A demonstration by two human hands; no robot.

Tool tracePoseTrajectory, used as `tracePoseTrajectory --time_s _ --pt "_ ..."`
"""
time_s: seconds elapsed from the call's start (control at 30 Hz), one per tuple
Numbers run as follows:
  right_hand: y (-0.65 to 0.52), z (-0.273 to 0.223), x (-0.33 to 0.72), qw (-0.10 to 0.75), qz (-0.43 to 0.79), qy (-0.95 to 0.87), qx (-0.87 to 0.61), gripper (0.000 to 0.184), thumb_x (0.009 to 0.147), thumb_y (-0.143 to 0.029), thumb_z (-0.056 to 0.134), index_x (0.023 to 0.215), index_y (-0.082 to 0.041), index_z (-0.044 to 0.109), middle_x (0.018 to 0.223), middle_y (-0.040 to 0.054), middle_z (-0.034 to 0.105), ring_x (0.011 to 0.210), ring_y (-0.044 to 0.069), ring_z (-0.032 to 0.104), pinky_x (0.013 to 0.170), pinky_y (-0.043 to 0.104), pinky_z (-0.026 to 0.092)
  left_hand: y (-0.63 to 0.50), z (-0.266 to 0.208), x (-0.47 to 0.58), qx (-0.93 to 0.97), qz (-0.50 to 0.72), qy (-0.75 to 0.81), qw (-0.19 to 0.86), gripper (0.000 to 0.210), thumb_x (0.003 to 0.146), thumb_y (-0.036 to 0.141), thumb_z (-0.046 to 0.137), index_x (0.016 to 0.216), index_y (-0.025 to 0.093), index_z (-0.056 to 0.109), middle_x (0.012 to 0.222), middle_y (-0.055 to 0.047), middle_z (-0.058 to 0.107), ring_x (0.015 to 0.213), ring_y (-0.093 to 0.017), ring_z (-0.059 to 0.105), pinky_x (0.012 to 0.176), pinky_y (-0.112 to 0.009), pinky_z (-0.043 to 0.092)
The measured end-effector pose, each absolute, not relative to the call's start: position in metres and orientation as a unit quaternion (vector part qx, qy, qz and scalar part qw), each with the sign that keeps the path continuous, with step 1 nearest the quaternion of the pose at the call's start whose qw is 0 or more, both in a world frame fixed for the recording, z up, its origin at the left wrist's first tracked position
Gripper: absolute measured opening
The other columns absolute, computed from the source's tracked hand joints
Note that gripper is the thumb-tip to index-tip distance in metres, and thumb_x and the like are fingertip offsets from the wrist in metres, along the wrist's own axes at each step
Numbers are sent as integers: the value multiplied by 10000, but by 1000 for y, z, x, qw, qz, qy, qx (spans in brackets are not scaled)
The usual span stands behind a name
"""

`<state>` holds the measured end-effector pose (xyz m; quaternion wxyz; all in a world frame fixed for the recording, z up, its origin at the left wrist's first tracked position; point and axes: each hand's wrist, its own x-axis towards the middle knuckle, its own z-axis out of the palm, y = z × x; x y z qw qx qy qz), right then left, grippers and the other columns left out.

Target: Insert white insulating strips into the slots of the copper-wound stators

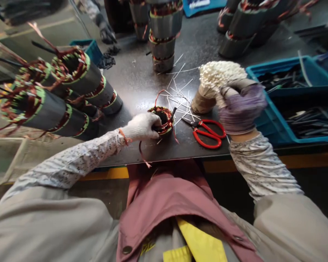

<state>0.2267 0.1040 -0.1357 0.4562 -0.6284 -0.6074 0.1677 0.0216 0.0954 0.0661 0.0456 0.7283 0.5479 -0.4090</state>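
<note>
A small motor stator [168,128] with copper windings stands upright near the front edge of the table. My left hand [144,126], in a white glove, grips its left rim, the thumb and fingers closed over the wall. Beside the right hand, a thick bundle of white cable ties [218,74] stands in a brown cylinder [202,100]. My right hand [242,105], in a purple-stained glove and slightly blurred, has its fingers curled together against the right side of the bundle, pinching at the ties. Between the hands lie red-handled cutters [209,134].
Loose white strips [180,98] are scattered behind the stator. Stacked stators stand at left [79,83], at centre back [164,40] and at right back [240,32]. Blue bins [292,136] of dark pieces sit at right. Another person's gloved hand [107,32] is beyond a small blue bin [94,51].
</note>
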Motion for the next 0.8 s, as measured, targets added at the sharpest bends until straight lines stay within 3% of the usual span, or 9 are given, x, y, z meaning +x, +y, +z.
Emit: tracePoseTrajectory --time_s 0.17,0.3,0.47,0.57,0.63,0.73,0.8 --pt "108 -131 222 558 105 -561 -602 328 970 -359 518 1002 -104 723 1046 151 680 1015 195 637 917 344 522 73 59 30 765 -407 498 -33 299 828 417 668 1052 229 728 1075 -59 707 1073 -258 614 993 -394 423" --pt "111 -124 215 625 51 -542 -560 297 975 -309 518 1021 -82 704 1049 166 675 1055 214 648 910 351 532 67 59 37 743 -419 521 -23 346 861 407 644 1138 206 691 1143 -90 684 1135 -286 592 1006 -419 425" --pt "117 -119 215 760 117 -397 -500 311 959 -296 545 1020 -2 627 913 150 687 876 220 714 833 392 542 60 82 21 766 -344 543 13 859 750 411 754 1495 193 386 1478 -152 471 1332 -333 456 1087 -461 393" --pt "124 -126 217 784 116 -367 -488 346 952 -353 557 1016 -20 628 922 111 693 876 205 712 813 383 540 55 86 9 767 -351 537 -5 591 795 343 698 1352 195 567 1428 -136 534 1358 -343 435 1130 -523 334" --pt "127 -131 217 793 91 -368 -477 264 930 -307 616 994 -55 665 900 80 722 862 175 714 796 322 543 54 81 4 783 -339 522 -6 365 822 292 660 1180 226 681 1307 -84 638 1309 -313 488 1125 -515 335" --pt "123 -132 219 799 46 -358 -480 120 864 -232 722 931 -133 727 821 8 735 793 116 702 767 225 531 56 73 3 807 -298 510 12 221 828 282 658 1036 254 727 1144 -33 720 1215 -270 559 1069 -466 394" --pt "114 -129 221 806 65 -339 -481 73 861 -234 728 915 -188 744 828 -32 720 828 107 691 812 218 522 57 70 6 807 -290 515 1 205 829 273 658 1019 249 733 1142 -40 724 1217 -274 563 1056 -466 404"
